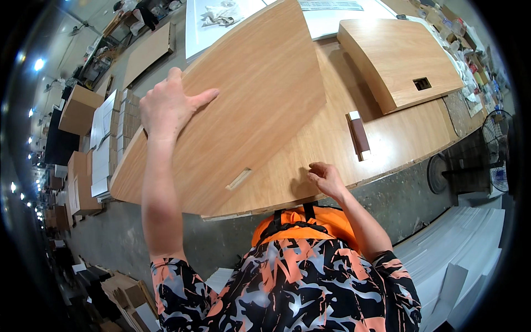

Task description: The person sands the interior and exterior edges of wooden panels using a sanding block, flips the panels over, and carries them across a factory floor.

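Observation:
My left hand (167, 105) grips the far left edge of a large wood-grain panel (249, 105), thumb on its upper face and fingers over the edge. The panel is tilted above the wooden worktop (287, 171) and has a narrow rectangular slot (239, 179) near its near edge. Close to the worktop's front edge, my right hand (326, 180) is empty, its fingers loosely bent and apart from the panel. Right of the panel lies a dark brown bar with pale ends (359, 135).
A wood-grain panel piece with thick sides and a square hole (398, 61) rests at the worktop's far right. White sheets (332, 16) lie beyond. Cardboard boxes (80, 110) stand left, a floor fan (494, 149) right, and stacked white boards (453, 260) at lower right.

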Tool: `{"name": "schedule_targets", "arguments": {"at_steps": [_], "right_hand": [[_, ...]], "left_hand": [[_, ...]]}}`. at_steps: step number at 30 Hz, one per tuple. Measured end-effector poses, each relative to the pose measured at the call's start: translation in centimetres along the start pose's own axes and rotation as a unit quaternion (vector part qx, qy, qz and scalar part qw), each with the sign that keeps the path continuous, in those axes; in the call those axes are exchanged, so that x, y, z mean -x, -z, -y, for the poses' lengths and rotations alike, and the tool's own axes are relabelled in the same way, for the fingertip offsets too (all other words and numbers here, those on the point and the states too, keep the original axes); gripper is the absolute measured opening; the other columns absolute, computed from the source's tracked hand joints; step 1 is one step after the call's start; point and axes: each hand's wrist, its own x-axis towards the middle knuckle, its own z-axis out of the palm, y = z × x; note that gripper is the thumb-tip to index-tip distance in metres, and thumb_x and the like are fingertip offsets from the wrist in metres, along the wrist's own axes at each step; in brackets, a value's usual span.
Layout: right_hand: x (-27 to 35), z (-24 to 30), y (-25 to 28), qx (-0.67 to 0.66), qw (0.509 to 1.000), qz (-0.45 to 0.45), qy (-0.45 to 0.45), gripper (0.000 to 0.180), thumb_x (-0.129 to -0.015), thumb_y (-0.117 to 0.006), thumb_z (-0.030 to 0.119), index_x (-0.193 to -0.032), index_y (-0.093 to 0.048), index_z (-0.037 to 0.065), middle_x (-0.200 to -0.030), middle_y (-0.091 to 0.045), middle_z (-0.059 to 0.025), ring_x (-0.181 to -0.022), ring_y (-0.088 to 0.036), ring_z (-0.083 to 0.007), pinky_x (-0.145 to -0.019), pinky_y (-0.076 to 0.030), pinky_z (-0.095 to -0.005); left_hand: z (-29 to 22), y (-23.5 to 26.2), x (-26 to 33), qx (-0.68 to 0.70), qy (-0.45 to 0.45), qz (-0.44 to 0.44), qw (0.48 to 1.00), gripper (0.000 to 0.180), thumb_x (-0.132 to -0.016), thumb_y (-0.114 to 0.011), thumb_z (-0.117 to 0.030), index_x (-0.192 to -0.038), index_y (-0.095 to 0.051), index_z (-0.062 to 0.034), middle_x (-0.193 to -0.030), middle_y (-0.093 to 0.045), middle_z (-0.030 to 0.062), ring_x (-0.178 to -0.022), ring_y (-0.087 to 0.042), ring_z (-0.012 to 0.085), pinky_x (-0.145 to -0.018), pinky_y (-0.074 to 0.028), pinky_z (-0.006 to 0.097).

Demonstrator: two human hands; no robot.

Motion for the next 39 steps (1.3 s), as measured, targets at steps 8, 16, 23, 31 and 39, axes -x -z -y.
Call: {"name": "schedule_targets", "arguments": {"at_steps": [8, 16, 23, 31, 39], "right_hand": [[0.7, -2.4, -1.0, 0.026, 0.999, -0.015, 0.020, 0.045, -0.088, -0.066, 0.016, -0.125, -0.056, -0.009, -0.112, -0.068, -0.0216, -0.102, -0.067, -0.0253, -0.087, -0.054, -0.0334], [0.9, -1.4, -2.3, 0.025, 1.000, 0.017, -0.005, 0.043, -0.088, -0.067, 0.013, -0.123, -0.058, -0.009, -0.116, -0.067, -0.0197, -0.106, -0.065, -0.0232, -0.092, -0.051, -0.0317], [0.7, -1.2, -1.6, 0.008, 0.994, -0.105, 0.015, 0.040, -0.086, -0.068, 0.012, -0.122, -0.059, -0.004, -0.112, -0.066, -0.0190, -0.105, -0.064, -0.0265, -0.093, -0.050, -0.0364], [-1.6, -1.7, 6.0, 0.342, 0.832, -0.425, 0.105, 0.050, -0.080, -0.066, 0.013, -0.127, -0.054, 0.004, -0.135, -0.039, -0.0272, -0.126, -0.033, -0.0448, -0.105, -0.035, -0.0542], [-0.8, -3.8, 5.0, 0.299, 0.864, -0.375, 0.154, 0.049, -0.076, -0.068, 0.010, -0.124, -0.056, 0.003, -0.134, -0.039, -0.0259, -0.124, -0.033, -0.0442, -0.106, -0.033, -0.0527]], "left_hand": [[-0.2, 0.1, 0.0, 0.017, 0.009, 0.024, 1.000, 0.070, -0.066, -0.072, -0.071, -0.091, -0.056, -0.0071, -0.082, -0.071, 0.0154, -0.078, -0.071, 0.0333, -0.066, -0.056, 0.044], [-0.7, 1.0, 1.4, -0.005, 0.005, 0.006, 1.000, 0.069, -0.069, -0.070, -0.070, -0.096, -0.057, -0.0074, -0.085, -0.072, 0.0142, -0.079, -0.071, 0.0311, -0.066, -0.056, 0.043], [-1.5, 0.8, 1.9, 0.003, -0.004, -0.015, 1.000, 0.068, -0.069, -0.072, -0.067, -0.095, -0.056, -0.0073, -0.080, -0.071, 0.0144, -0.076, -0.070, 0.0327, -0.064, -0.055, 0.044], [-1.1, 1.0, 2.2, 0.003, -0.012, -0.023, 1.000, 0.064, -0.069, -0.074, -0.063, -0.093, -0.054, -0.0072, -0.079, -0.070, 0.0141, -0.074, -0.070, 0.0323, -0.063, -0.055, 0.044], [-1.4, 1.3, 2.4, 0.018, -0.001, -0.012, 1.000, 0.066, -0.067, -0.076, -0.063, -0.093, -0.053, -0.0067, -0.078, -0.070, 0.0170, -0.075, -0.069, 0.0352, -0.066, -0.054, 0.046]]}}
